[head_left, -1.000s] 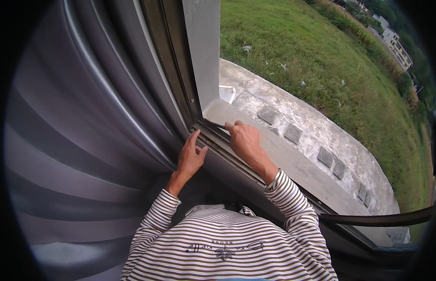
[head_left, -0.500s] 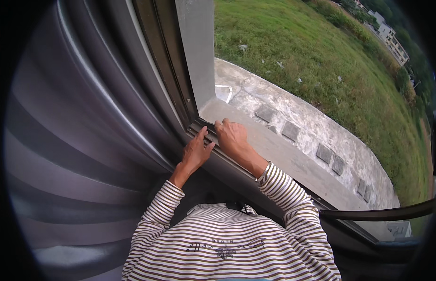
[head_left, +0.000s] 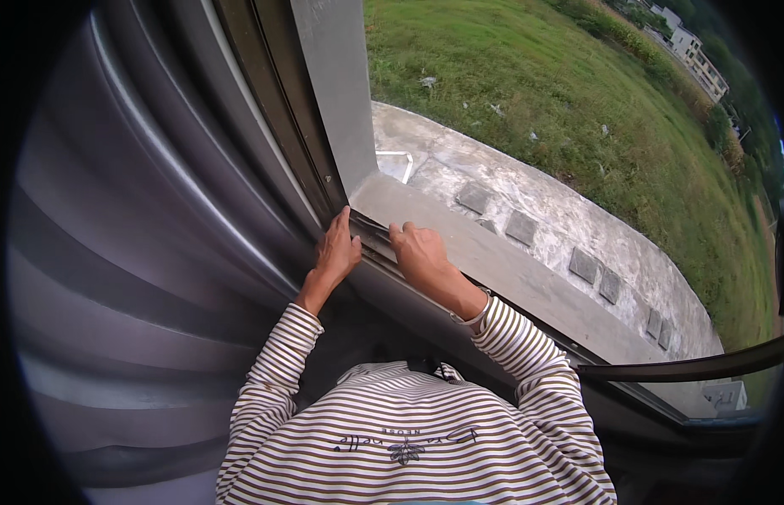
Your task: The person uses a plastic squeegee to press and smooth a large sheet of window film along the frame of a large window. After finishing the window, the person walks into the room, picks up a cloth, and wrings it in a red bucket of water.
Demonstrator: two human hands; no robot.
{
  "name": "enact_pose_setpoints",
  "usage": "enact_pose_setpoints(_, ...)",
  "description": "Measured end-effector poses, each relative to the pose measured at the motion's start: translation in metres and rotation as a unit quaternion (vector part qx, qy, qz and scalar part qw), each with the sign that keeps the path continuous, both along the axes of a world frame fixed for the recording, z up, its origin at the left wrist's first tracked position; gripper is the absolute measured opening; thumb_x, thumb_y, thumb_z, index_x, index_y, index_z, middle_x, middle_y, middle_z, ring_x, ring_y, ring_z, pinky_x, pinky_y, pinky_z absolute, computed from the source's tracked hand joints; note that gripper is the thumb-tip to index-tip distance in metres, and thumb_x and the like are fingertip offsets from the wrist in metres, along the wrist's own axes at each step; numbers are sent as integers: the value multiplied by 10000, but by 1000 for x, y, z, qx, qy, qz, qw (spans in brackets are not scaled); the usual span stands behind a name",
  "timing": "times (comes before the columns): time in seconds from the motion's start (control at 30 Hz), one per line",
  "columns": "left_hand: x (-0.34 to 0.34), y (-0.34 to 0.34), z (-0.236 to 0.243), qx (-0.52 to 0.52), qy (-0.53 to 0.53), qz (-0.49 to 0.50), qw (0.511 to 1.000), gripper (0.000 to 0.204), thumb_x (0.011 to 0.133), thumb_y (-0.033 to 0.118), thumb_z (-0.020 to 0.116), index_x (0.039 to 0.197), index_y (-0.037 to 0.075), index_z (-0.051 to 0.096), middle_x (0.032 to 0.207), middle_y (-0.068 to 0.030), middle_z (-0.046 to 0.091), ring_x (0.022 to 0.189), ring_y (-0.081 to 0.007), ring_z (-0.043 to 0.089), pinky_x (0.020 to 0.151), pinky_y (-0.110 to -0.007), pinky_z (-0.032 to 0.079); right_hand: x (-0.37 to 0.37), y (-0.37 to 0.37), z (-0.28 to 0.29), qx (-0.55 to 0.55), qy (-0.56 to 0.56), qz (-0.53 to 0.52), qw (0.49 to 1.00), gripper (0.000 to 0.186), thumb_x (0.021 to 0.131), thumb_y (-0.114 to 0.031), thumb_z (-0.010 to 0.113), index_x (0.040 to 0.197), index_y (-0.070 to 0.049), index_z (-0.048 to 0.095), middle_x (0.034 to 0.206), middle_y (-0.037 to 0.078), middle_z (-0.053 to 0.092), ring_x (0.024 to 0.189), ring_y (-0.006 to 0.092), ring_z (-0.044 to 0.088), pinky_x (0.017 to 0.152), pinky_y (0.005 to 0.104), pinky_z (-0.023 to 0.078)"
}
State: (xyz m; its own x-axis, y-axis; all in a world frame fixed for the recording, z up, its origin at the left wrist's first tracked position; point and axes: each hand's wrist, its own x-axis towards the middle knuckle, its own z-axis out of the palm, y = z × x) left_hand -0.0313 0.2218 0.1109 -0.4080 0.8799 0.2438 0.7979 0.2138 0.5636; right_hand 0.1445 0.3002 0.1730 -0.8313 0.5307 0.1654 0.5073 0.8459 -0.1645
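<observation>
My left hand (head_left: 333, 252) reaches up to the inner corner of the dark metal window frame (head_left: 291, 101), its index fingertip touching there and its thumb apart. Just right of it, my right hand (head_left: 421, 257) is curled, fingertips pinching a thin dark strip (head_left: 372, 222) that runs along the bottom track (head_left: 377, 257) from that corner. Exactly how the strip sits in the track is hard to make out under my fingers.
A grey curtain (head_left: 131, 236) hangs in folds at left. Outside lie the concrete sill (head_left: 485, 265), a weathered ledge with square slabs (head_left: 520, 227), grass (head_left: 560, 101) and distant buildings (head_left: 695, 55). A dark-framed pane (head_left: 670, 362) crosses at lower right.
My left hand has moved up toward the frame's corner. My right hand has shifted left from its earlier place and slightly down over the last half second. The view has also shifted slightly.
</observation>
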Motion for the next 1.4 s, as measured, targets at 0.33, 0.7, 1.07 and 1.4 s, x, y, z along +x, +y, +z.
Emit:
enact_pose_setpoints(0.33,7,-2,13,-31,14,5,999,670,831,123,630,1409,-27,326,1332,-253,483,1224,-397,484,1003,-417,426,-10,-5,15,-10,-13,-33,999,194,847,-91,557,1019,-16,607,907,176,627,801,328,670,645,420,525)
enact_pose_setpoints(0.7,8,-9,2,-4,-100,-84,991,593,907,182,572,1412,-5,322,1270,-199,571,1022,-405,609,875,-464,486,-13,-4,45,10,-89,-34,995,199,833,-84,596,1017,-16,631,923,150,642,840,285,685,670,369,552)
enact_pose_setpoints(1.07,-12,-20,-28,89,-236,-80,964,507,918,84,569,1389,18,394,1261,-97,613,616,-143,627,617,-269,521,6,2,26,4,-96,-35,995,280,852,-57,539,1122,-13,596,872,168,616,774,330,657,630,429,517)
enact_pose_setpoints(1.4,-4,-25,-28,115,-245,-84,959,520,877,28,593,1366,22,418,1297,-155,570,706,-249,658,704,-322,525,16,-5,24,-21,-124,-79,989,371,824,-23,535,1189,-69,590,876,161,614,772,331,651,605,431,506)
